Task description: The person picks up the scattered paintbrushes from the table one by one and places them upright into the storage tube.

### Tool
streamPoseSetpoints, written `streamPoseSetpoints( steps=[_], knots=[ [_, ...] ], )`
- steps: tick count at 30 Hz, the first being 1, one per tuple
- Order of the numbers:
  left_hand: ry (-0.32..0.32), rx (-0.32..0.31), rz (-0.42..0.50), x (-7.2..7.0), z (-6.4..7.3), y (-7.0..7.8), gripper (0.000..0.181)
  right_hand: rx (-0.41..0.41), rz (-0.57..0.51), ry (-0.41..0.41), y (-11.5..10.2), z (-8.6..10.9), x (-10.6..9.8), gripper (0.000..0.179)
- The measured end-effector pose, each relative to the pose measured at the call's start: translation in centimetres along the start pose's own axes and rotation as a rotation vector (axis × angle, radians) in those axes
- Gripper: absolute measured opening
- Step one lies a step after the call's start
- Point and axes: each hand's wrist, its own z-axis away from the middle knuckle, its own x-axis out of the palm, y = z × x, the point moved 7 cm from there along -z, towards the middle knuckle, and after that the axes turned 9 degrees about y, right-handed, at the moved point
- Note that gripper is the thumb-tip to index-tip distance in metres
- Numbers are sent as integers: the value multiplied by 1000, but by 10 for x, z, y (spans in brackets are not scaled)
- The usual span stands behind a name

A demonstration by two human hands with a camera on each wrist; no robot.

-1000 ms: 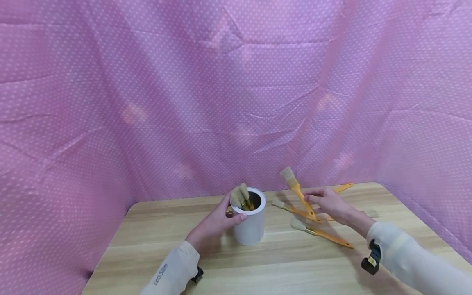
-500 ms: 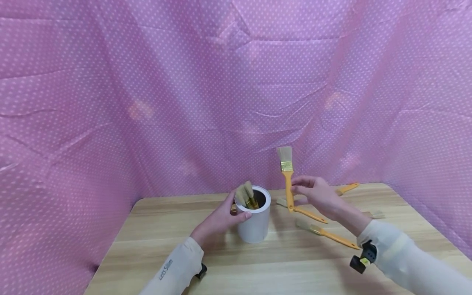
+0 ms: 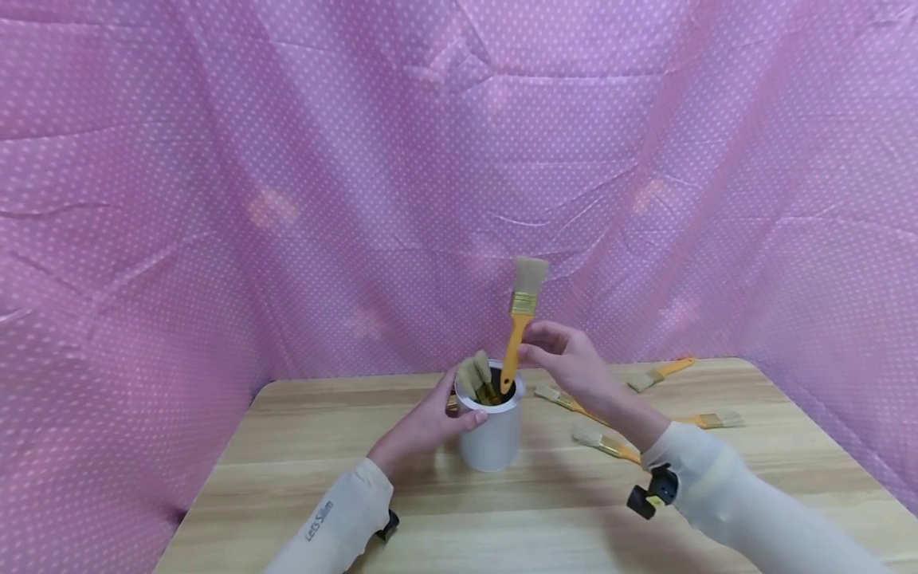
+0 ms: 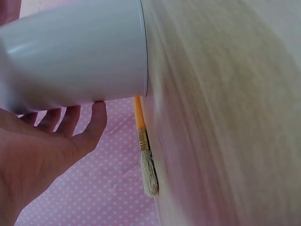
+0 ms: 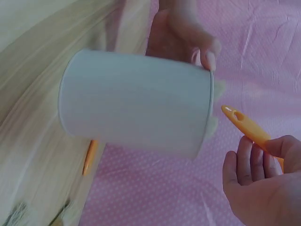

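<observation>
A white can stands upright on the table, with several bristle-up paintbrushes leaning at the left of its opening. My left hand holds the can round its upper left side, thumb near the front rim. Between thumb and fingers, my right hand pinches a paintbrush by its orange handle. This brush is bristles up, slightly tilted, its handle end over the can's opening. In the right wrist view the handle ends just beyond the can's rim, apart from it.
Several paintbrushes lie at the table's right, among them one near the back edge and one closer. Another brush lies behind the can in the left wrist view. Pink dotted cloth hangs around the wooden table.
My right hand has lifted the paintbrush off the other brushes and carried it left to above the can, turning it more upright. My left hand has stayed on the can.
</observation>
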Motion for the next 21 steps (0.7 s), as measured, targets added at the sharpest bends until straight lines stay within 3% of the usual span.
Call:
streamPoseSetpoints(
  steps=[4,12,16,21],
  knots=[
    [13,-20,15,1,1,0,87,-49,84,-21,-1,0,14,21],
    [-9,36,-12,1,3,5,87,-104,250,-86,6,4,28,18],
    [-3,11,9,2,3,4,86,-128,272,-118,7,8,32,18],
    [0,35,-11,0,4,3,86,-147,253,-155,9,12,37,26]
  ],
)
